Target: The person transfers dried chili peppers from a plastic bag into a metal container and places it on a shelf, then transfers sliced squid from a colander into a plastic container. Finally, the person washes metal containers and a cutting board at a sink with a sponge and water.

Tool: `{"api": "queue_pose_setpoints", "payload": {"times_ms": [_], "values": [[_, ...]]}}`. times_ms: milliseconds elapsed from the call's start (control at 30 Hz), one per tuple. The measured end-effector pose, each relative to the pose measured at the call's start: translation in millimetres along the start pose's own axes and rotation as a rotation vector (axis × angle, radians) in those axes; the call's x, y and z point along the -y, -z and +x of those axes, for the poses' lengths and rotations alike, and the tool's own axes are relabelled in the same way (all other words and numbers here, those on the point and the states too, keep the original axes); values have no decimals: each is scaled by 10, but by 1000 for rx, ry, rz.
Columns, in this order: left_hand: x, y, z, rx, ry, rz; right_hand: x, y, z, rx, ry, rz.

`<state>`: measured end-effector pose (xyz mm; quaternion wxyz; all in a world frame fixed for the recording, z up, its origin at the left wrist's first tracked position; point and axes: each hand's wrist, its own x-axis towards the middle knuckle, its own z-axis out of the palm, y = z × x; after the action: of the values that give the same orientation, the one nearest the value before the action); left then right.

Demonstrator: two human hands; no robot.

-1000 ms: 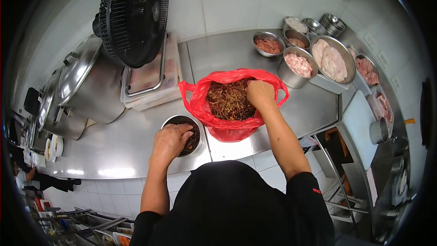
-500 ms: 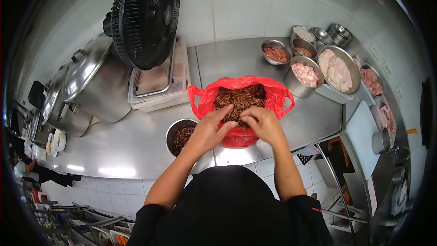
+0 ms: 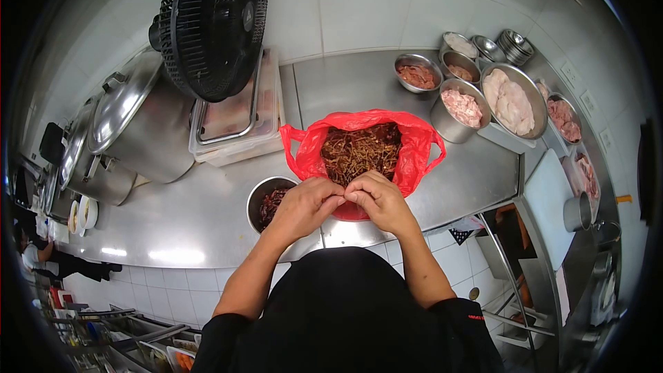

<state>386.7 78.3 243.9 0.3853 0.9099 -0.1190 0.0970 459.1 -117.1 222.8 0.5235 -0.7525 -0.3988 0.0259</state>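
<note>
An open red plastic bag (image 3: 418,146) lies on the steel counter, filled with what look like dark dried chillies (image 3: 360,153) with thin brown stems. Over the bag's near edge, my left hand (image 3: 307,206) and my right hand (image 3: 382,202) meet at the fingertips. Both are closed in a pinch; whatever sits between the fingers is too small or hidden to make out. Just left of my left hand stands a steel bowl (image 3: 254,197) holding dark red dried chilli pods (image 3: 271,207), partly covered by that hand.
Behind the bag on the right are steel bowls of cut meat (image 3: 461,108) and a large bowl of pale meat (image 3: 510,103). To the left stand a black fan (image 3: 214,27), a lidded plastic box (image 3: 231,148) and large pots (image 3: 148,138). A cutting board (image 3: 549,200) lies right.
Both hands have drawn back from the bag's contents toward its near edge. Their fingers have come together in a pinch, uncovering more of the chillies.
</note>
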Motion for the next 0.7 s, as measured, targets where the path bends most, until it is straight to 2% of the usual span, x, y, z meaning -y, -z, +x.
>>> {"api": "queue_pose_setpoints", "payload": {"times_ms": [133, 233, 333, 433, 533, 700], "values": [[69, 107, -98, -58, -113, 221, -123, 72, 83, 112, -11, -76], [140, 251, -260, -98, -1, 344, -406, 138, 174, 0, -38, -373], [294, 320, -426, -79, 108, 417, -493, 212, 374, 20, -124, -661], [263, 308, -414, -110, 171, 430, -636, 62, 655, -26, -198, -760], [134, 304, -334, -133, 195, 380, -690, -96, 831, 22, -350, -808], [107, 202, -185, -132, 149, 289, -693, -30, 767, 67, -374, -741]]}}
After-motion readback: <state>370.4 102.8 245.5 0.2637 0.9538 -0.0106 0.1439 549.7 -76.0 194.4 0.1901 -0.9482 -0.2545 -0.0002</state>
